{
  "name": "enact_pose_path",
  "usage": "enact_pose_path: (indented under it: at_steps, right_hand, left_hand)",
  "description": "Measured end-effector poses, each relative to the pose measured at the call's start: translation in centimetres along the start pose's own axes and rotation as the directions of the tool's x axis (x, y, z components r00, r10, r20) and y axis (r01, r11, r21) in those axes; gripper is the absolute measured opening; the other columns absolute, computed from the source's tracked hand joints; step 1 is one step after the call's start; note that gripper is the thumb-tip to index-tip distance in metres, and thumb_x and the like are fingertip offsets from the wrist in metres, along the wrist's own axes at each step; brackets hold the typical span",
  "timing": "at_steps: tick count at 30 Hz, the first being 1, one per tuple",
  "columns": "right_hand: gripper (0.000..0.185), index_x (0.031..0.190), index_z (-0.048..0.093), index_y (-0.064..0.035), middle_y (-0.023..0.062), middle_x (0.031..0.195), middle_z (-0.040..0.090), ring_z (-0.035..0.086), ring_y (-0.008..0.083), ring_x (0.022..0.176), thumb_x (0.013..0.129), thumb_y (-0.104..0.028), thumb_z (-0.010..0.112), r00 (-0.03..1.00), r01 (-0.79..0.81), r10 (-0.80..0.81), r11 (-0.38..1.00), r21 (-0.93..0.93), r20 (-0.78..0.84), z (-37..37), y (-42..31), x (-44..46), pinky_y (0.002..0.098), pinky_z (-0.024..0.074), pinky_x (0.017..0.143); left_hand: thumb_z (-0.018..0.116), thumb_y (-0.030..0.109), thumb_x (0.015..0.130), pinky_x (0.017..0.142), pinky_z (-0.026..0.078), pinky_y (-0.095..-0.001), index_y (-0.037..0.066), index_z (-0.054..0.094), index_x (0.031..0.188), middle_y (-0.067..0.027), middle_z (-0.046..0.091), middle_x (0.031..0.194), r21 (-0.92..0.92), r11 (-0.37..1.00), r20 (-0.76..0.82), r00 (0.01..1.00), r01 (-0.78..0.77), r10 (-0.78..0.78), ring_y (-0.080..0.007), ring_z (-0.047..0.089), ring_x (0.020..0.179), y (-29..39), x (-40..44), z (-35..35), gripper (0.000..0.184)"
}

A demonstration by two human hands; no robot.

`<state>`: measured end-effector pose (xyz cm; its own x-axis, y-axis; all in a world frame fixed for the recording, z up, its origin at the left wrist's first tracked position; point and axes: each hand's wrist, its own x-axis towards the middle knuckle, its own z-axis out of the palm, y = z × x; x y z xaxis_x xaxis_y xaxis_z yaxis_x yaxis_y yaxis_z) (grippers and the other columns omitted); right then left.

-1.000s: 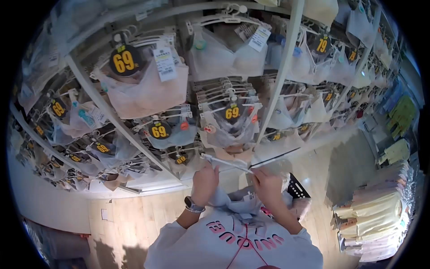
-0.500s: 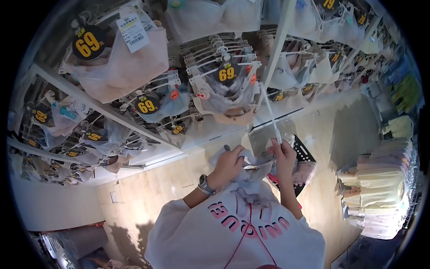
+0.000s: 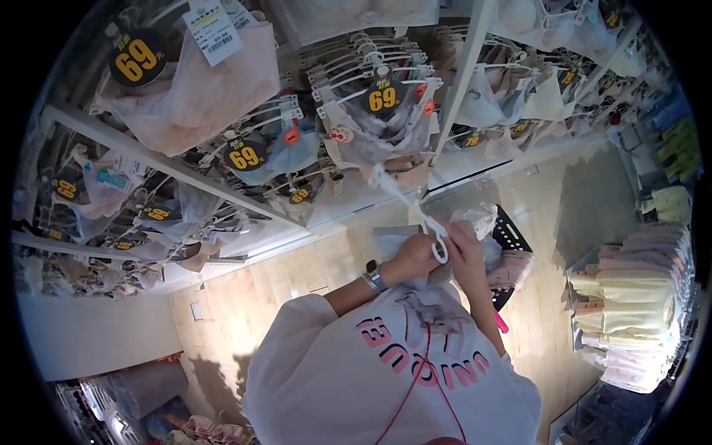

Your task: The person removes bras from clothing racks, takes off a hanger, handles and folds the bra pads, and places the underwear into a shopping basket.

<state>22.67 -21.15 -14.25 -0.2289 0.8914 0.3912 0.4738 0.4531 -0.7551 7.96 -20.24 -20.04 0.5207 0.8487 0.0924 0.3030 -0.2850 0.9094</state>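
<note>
A white plastic hanger slants up and to the left from my hands, its hook near the fingers. My right hand is closed on the hanger close to the hook. Just left of it, my left hand, with a watch at the wrist, is closed on a pale bluish-grey garment. Part of this garment shows beyond the knuckles; the rest is hidden under the hands and against the white sweatshirt.
Racks of hung bras with round black price tags fill the far side. A black perforated basket holding garments stands right of my hands. Light-coloured shirts hang at the right.
The hanger has swung from pointing up beside my right hand to slanting left. My hands have come together, the left moving right. The view has shifted slightly.
</note>
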Motion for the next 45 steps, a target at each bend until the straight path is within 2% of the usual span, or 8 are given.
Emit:
enact_pose_path:
  at_steps: [4,6,14,16,22,33,39,45]
  right_hand:
    - [0.038,0.115,0.062,-0.0038,0.0116,0.080,0.047,0.049,0.0274,0.078,0.078,0.001,0.061,1.000,0.024,-0.024,0.965,-0.260,0.005,0.0,-1.0,-0.4,0.0353,0.0410,0.073]
    - [0.038,0.116,0.061,-0.0027,0.0112,0.079,0.046,0.049,0.0264,0.075,0.078,0.001,0.062,1.000,0.028,-0.028,0.957,-0.288,0.005,0.1,-0.8,-0.7,0.0348,0.0416,0.070]
    - [0.034,0.111,0.062,-0.0006,0.0132,0.080,0.048,0.051,0.0293,0.072,0.077,-0.001,0.061,0.998,-0.059,0.064,0.985,-0.162,0.026,1.2,-1.2,-1.3,0.0381,0.0420,0.064]
    - [0.033,0.110,0.062,-0.0001,0.0134,0.080,0.048,0.052,0.0298,0.072,0.077,-0.001,0.061,0.998,-0.037,0.045,0.980,-0.193,0.036,1.3,-0.9,-1.3,0.0389,0.0424,0.064]
    - [0.032,0.112,0.060,0.0016,0.0138,0.083,0.049,0.054,0.0293,0.075,0.080,0.001,0.059,0.987,-0.037,0.075,0.966,-0.254,0.142,1.7,-0.8,-1.2,0.0372,0.0449,0.066]
    - [0.036,0.116,0.058,0.0014,0.0147,0.090,0.048,0.052,0.0292,0.083,0.080,0.004,0.056,0.974,-0.110,0.143,0.977,-0.185,0.175,0.5,-0.5,-2.8,0.0365,0.0435,0.073]
    - [0.032,0.112,0.061,-0.0015,0.0157,0.090,0.048,0.051,0.0304,0.085,0.080,0.001,0.056,0.988,-0.082,0.129,0.903,-0.423,0.083,-0.6,-0.7,-3.9,0.0377,0.0429,0.075]
    - [0.030,0.112,0.062,-0.0080,0.0155,0.087,0.051,0.053,0.0322,0.082,0.083,-0.003,0.055,0.967,-0.243,0.250,0.964,-0.112,0.056,-0.1,0.8,-4.5,0.0405,0.0438,0.071]
  left_hand:
    - [0.064,0.013,0.072,0.058,0.046,-0.0421,0.003,0.061,0.080,-0.0167,0.062,0.072,-0.100,0.990,-0.225,0.972,-0.096,0.072,-0.0366,0.059,0.066,-1.0,0.2,1.9,0.013]
    - [0.063,0.013,0.072,0.058,0.046,-0.0414,0.003,0.060,0.083,-0.0164,0.062,0.072,-0.046,0.989,-0.200,0.971,-0.142,0.130,-0.0359,0.060,0.066,-2.1,0.2,2.7,0.015]
    - [0.059,0.007,0.077,0.062,0.049,-0.0405,-0.002,0.056,0.094,-0.0164,0.061,0.076,-0.132,0.967,-0.332,0.928,-0.219,0.165,-0.0321,0.063,0.075,-7.3,0.3,9.2,0.020]
    - [0.058,0.006,0.077,0.063,0.049,-0.0406,-0.002,0.057,0.094,-0.0162,0.061,0.075,0.088,0.988,-0.205,0.969,-0.125,0.141,-0.0322,0.063,0.075,-3.5,-0.3,5.6,0.018]
    - [0.061,0.007,0.073,0.061,0.048,-0.0416,0.000,0.059,0.087,-0.0157,0.061,0.072,0.179,0.983,-0.130,0.989,-0.040,0.064,-0.0346,0.061,0.069,-2.7,-1.0,4.0,0.016]
    - [0.065,0.008,0.066,0.063,0.048,-0.0405,0.004,0.061,0.081,-0.0134,0.063,0.075,-0.020,0.996,-0.136,0.987,-0.086,0.082,-0.0339,0.061,0.071,-2.7,-1.3,4.6,0.016]
    - [0.064,0.007,0.064,0.062,0.049,-0.0388,0.007,0.065,0.082,-0.0161,0.063,0.076,-0.152,0.982,-0.141,0.986,-0.109,0.088,-0.0356,0.061,0.070,-2.7,-0.9,4.3,0.018]
    - [0.060,0.005,0.060,0.062,0.049,-0.0380,0.007,0.068,0.086,-0.0179,0.063,0.076,-0.143,0.986,-0.140,0.988,-0.083,0.063,-0.0365,0.061,0.070,-3.2,-0.8,4.2,0.028]
